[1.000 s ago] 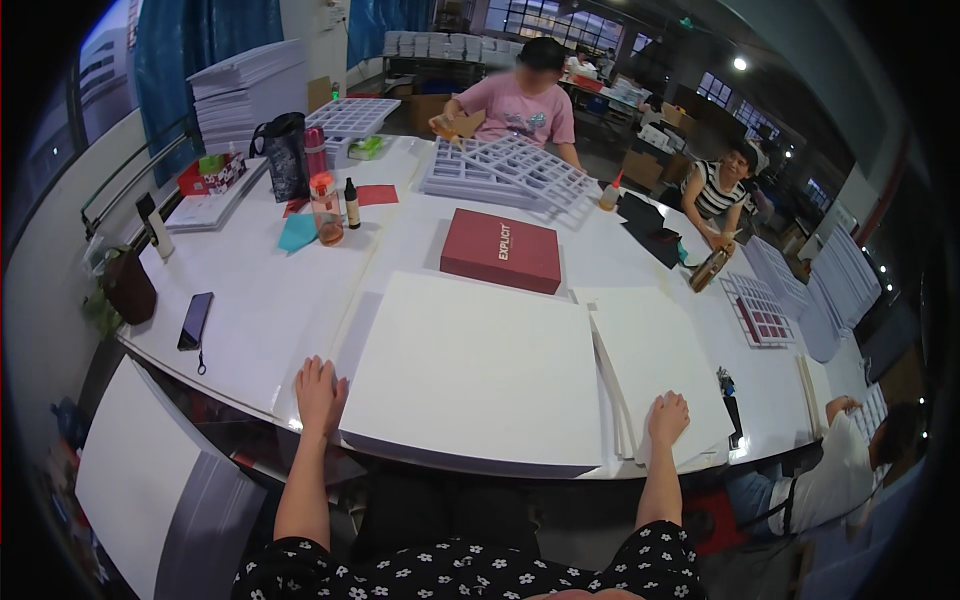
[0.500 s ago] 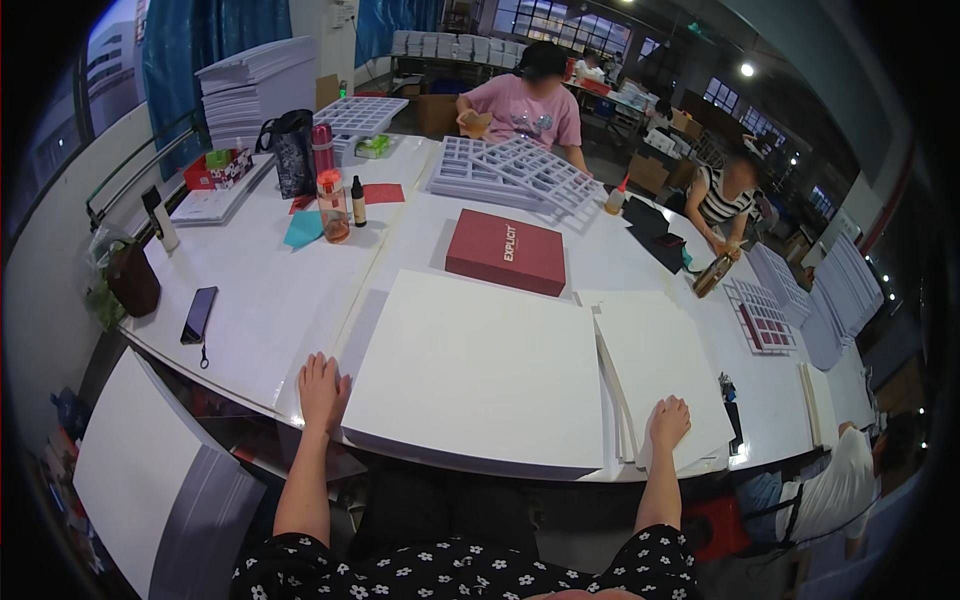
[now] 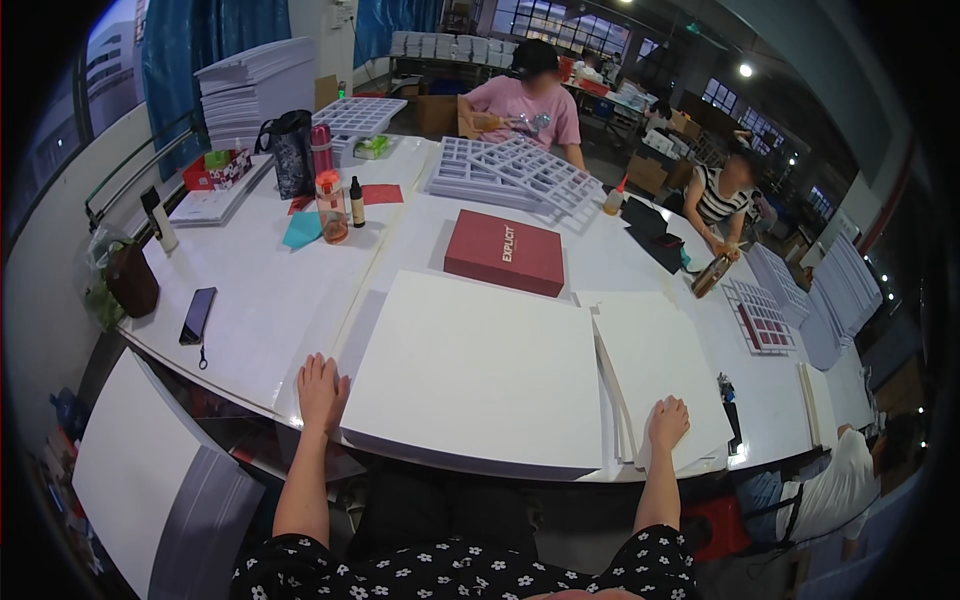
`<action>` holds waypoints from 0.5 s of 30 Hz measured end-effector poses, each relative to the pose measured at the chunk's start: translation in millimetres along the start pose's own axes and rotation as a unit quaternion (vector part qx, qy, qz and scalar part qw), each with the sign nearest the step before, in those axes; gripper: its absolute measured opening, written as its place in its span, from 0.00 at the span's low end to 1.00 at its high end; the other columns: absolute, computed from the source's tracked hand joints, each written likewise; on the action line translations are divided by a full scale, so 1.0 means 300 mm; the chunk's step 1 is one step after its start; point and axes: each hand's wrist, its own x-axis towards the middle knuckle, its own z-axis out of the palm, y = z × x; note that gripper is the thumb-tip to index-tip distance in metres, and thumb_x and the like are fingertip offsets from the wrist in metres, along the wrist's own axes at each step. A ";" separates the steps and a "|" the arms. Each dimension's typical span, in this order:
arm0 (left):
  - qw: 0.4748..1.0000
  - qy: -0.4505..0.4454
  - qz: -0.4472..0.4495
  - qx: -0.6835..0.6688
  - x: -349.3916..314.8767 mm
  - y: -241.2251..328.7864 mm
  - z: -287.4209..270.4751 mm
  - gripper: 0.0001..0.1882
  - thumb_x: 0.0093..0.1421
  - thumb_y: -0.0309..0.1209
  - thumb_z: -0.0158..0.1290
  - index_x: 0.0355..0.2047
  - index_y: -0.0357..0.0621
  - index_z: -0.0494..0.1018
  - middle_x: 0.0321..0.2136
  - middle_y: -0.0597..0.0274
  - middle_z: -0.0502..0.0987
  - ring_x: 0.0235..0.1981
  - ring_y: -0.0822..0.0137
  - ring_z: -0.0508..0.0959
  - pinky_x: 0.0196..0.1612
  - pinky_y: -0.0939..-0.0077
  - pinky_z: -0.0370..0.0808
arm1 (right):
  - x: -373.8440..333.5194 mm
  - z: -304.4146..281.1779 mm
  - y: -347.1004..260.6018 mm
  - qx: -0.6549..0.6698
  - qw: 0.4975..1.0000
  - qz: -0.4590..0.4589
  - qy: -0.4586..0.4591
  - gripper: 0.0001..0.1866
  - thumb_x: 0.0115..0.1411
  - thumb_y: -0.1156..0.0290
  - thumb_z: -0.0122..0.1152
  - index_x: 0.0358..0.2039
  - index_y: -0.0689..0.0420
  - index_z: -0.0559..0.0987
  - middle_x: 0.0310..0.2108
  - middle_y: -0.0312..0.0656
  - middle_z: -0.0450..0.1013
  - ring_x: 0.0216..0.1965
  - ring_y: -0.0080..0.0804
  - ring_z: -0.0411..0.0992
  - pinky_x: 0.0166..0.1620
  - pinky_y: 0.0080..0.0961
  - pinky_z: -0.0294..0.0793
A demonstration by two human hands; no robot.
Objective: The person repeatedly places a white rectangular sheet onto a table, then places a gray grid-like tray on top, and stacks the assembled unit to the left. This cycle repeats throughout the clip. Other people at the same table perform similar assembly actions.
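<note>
A large white board stack (image 3: 470, 365) lies in front of me on the white table (image 3: 270, 300). My left hand (image 3: 321, 390) rests flat on the table edge, touching the stack's near left corner, fingers together and holding nothing. My right hand (image 3: 668, 422) rests flat on a second, smaller stack of white sheets (image 3: 660, 365) near its front corner. A dark red flat box (image 3: 504, 252) lies just beyond the big stack.
A phone (image 3: 197, 314), bottles (image 3: 331, 205) and a black bag (image 3: 290, 152) sit at the left. White grid trays (image 3: 510, 170) lie before a seated person in pink (image 3: 520, 105). Another person (image 3: 725, 200) works at the right. White sheets (image 3: 140, 470) stand low at my left.
Both hands stay in the same places on the table and the sheets. Only the view has shifted slightly.
</note>
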 end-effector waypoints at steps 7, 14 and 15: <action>1.000 -0.007 -0.002 -0.012 0.002 0.000 0.005 0.26 0.61 0.39 0.54 0.55 0.37 0.69 0.61 0.40 0.66 0.67 0.44 0.59 0.69 0.49 0.52 | -0.001 0.009 0.014 -0.002 1.000 -0.003 0.012 0.21 0.65 0.56 0.54 0.54 0.53 0.76 0.59 0.48 0.69 0.61 0.46 0.65 0.60 0.47 0.63; 1.000 0.010 0.005 -0.001 -0.001 -0.003 0.012 0.24 0.61 0.38 0.56 0.54 0.39 0.70 0.61 0.42 0.67 0.66 0.44 0.61 0.68 0.49 0.54 | 0.004 0.009 0.011 0.001 1.000 0.001 -0.003 0.22 0.66 0.56 0.53 0.55 0.54 0.76 0.60 0.48 0.68 0.61 0.47 0.64 0.61 0.48 0.62; 1.000 0.007 0.004 -0.009 -0.001 -0.002 0.011 0.25 0.61 0.38 0.56 0.55 0.37 0.70 0.61 0.41 0.66 0.66 0.44 0.60 0.68 0.49 0.53 | 0.004 0.009 0.011 0.002 1.000 0.003 -0.005 0.22 0.66 0.56 0.52 0.55 0.54 0.76 0.60 0.48 0.68 0.61 0.47 0.64 0.61 0.48 0.62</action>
